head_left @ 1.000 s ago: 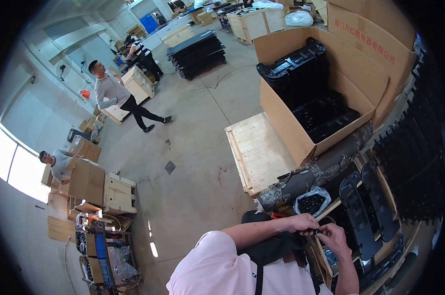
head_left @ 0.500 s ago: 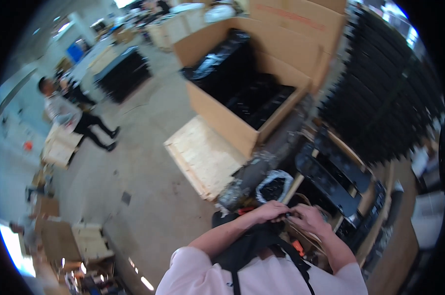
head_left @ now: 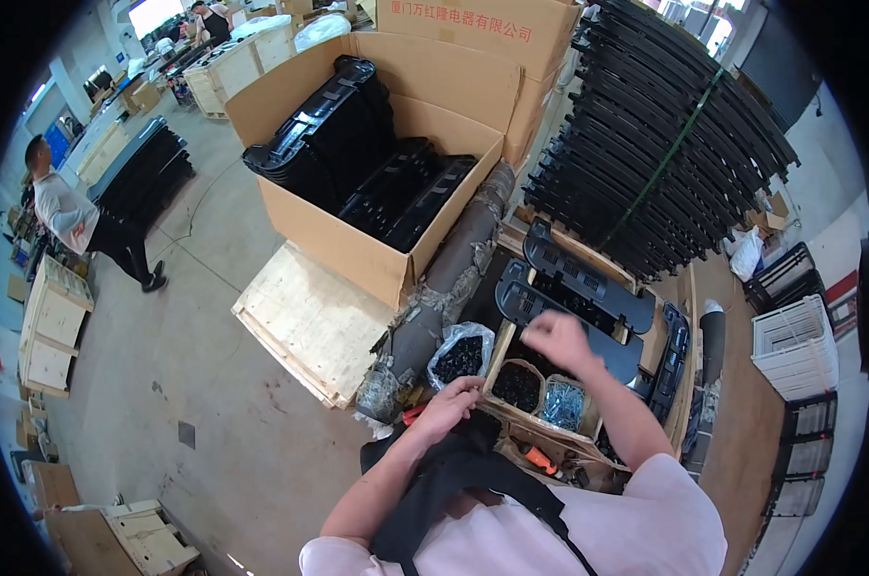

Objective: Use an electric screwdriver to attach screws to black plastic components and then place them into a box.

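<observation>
My left hand (head_left: 451,407) is closed in a pinch beside a clear plastic bag (head_left: 474,335) of small black parts. What its fingers hold, if anything, is too small to make out. Over the sorting box, my right hand (head_left: 557,342) is raised with curled fingers; any thing within them is hidden. Below it, one container holds small black parts (head_left: 517,388), and the neighbouring one holds bluish metal screws (head_left: 562,404). An orange-handled tool (head_left: 540,459) lies close to my body. Dark plastic panels (head_left: 588,288) rest just beyond my right hand.
A large cardboard box (head_left: 334,240) of glossy black mouldings stands ahead, beside a pale wooden board (head_left: 310,312). A tall stack of black panels (head_left: 646,144), bound by a green strap, rises at the far right. Another person (head_left: 89,216) stands on the left.
My hands were together in front of me; now they are apart. The right has moved up over the sorting box, the left slightly down and left. My view has turned to the right.
</observation>
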{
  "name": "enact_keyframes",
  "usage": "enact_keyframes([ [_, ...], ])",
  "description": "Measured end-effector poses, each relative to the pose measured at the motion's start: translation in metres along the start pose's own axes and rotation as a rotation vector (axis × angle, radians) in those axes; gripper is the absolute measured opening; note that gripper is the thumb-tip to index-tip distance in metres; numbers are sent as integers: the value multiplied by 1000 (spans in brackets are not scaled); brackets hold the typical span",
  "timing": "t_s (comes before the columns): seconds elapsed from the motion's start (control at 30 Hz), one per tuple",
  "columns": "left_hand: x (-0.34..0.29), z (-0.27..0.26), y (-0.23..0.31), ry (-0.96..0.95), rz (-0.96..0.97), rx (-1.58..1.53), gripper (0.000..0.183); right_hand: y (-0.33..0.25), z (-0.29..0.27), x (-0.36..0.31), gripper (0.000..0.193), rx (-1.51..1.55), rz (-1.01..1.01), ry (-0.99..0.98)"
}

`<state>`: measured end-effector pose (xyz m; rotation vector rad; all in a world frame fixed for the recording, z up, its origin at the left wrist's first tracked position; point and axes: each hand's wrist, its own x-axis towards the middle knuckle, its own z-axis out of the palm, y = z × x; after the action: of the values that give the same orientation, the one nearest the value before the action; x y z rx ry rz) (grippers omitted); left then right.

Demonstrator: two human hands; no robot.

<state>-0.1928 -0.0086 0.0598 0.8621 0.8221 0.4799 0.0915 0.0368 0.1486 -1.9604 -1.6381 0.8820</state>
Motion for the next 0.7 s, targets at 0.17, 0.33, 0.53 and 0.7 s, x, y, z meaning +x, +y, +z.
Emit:
enact_keyframes([
  [0.17, -15, 4, 7, -21, 2, -97, 35, 68, -57, 98, 43, -210, 245, 270],
  [0.33, -21, 3, 1, -20, -25, -58, 32, 104, -63, 156, 47, -318, 494, 237],
  [0.53, -31, -9, -7, 11, 27, -110, 37, 93, -59, 176, 38, -339, 615, 162],
  [0.7, -30, -2, -6, 2, 4, -207, 38, 113, -60, 181, 39, -381, 576, 167],
])
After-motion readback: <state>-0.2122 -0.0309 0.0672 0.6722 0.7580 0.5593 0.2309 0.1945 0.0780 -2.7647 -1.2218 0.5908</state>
